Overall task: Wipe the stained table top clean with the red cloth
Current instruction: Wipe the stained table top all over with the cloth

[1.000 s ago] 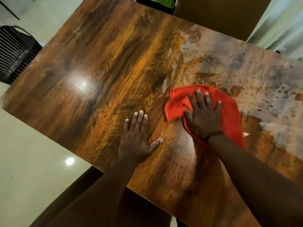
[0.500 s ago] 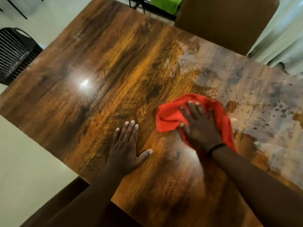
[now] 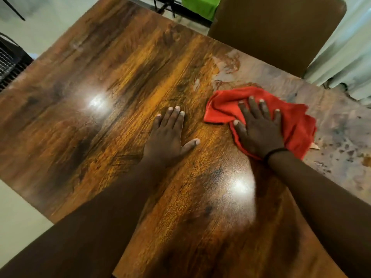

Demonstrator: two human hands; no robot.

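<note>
The red cloth [image 3: 224, 105] lies crumpled on the brown wooden table top [image 3: 120, 81], right of centre. My right hand [image 3: 259, 129] presses flat on the cloth with straight, spread fingers. My left hand [image 3: 169, 135] rests flat on the bare wood just left of the cloth, fingers straight. A grey, speckled stained patch [image 3: 341, 133] covers the table's right part, beside and beyond the cloth. A small pale scrap [image 3: 314, 146] pokes out at the cloth's right edge.
A brown chair back [image 3: 277, 31] stands at the table's far side. A black slatted object [image 3: 10, 63] sits off the left edge. Pale curtains [image 3: 345, 57] hang at the right. Green fabric [image 3: 198, 5] shows beyond the far edge.
My right hand slid the cloth toward me and left, then back out toward the far stained area. The left hand stayed flat on the wood.
</note>
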